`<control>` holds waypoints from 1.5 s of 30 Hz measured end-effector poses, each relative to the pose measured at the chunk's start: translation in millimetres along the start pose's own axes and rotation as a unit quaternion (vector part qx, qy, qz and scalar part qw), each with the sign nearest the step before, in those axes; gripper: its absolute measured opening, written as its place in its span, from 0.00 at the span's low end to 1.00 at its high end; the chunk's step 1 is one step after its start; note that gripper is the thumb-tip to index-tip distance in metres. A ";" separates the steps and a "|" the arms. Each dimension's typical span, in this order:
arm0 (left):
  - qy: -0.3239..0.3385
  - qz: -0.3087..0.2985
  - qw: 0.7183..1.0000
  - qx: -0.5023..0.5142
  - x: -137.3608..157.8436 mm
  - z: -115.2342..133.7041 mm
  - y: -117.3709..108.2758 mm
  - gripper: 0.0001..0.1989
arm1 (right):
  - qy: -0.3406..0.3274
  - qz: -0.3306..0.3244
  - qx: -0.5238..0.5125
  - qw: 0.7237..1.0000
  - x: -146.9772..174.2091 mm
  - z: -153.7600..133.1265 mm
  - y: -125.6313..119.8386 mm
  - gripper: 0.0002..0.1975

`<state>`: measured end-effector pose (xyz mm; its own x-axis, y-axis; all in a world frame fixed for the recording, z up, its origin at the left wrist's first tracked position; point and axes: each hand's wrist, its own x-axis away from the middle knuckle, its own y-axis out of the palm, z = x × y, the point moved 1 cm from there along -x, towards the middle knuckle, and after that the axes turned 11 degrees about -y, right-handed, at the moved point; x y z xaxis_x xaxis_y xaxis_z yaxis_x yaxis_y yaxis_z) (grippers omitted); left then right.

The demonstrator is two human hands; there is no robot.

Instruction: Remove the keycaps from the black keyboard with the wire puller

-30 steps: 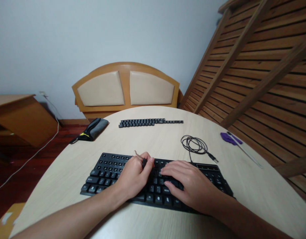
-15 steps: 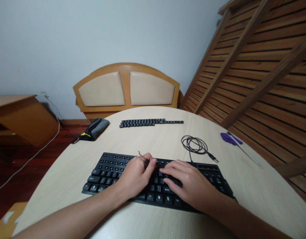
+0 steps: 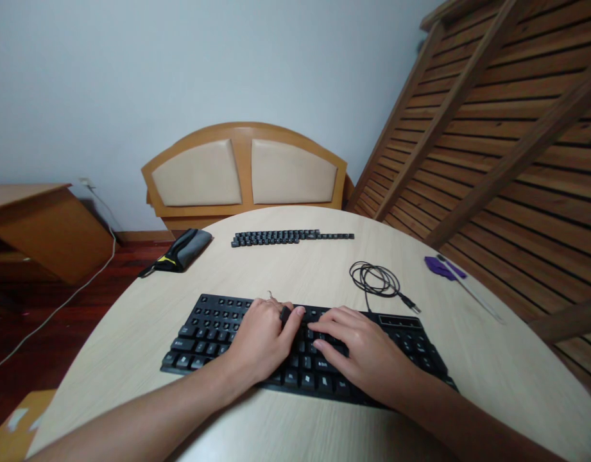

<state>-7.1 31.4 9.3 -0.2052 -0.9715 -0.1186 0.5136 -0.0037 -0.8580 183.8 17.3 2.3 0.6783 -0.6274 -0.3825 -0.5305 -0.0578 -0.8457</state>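
Observation:
A black keyboard (image 3: 189,359) lies on the table in front of me, its upper left rows showing bare sockets without keycaps. Over its middle, my left hand (image 3: 264,337) is closed, with a loose black keycap (image 3: 285,314) between thumb and curled fingers. From the top of that hand pokes a thin, bent, metal-looking tip (image 3: 270,294); the rest of it is hidden. My right hand (image 3: 355,340) rests on the keys right of the middle, fingers apart and holding nothing. Farther back, removed keycaps (image 3: 271,237) stand lined up in rows.
The keyboard's coiled cable (image 3: 375,279) lies behind it on the right. A grey and black pouch (image 3: 187,250) sits at the table's left edge. Toward the right edge are a purple cloth (image 3: 437,267) and a thin pale stick (image 3: 475,296). A slatted wooden panel (image 3: 492,160) leans beyond.
A black keycap now shows between my left thumb and fingers, where none was visible before. My right hand has stayed almost in place.

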 end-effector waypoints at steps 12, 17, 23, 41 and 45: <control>-0.008 -0.008 1.000 0.020 2.6 -0.8 -2.4 0.18 | 0.014 -0.011 -0.007 1.000 -0.1 1.0 0.2 0.11; -0.011 -0.006 1.000 0.023 1.3 -2.4 -0.7 0.18 | 0.011 -0.008 -0.011 1.000 0.1 0.0 0.1 0.10; -0.007 -0.005 1.000 0.029 1.7 -2.7 -1.1 0.18 | 0.016 0.000 -0.006 1.000 -1.4 -0.3 0.5 0.10; -0.019 0.010 1.000 0.012 1.6 -4.0 1.7 0.19 | -0.002 -0.036 -0.009 0.999 3.0 -2.5 -6.1 0.15; -0.014 0.014 1.000 -0.001 1.1 -5.0 4.1 0.20 | 0.005 -0.038 -0.025 0.999 4.8 -3.2 -7.0 0.15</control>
<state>-9.4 31.4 3.2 -0.1679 -0.9772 -0.1296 0.5171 0.0246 -0.8556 189.2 12.2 7.6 0.7129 -0.6273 -0.3134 -0.5023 -0.1450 -0.8525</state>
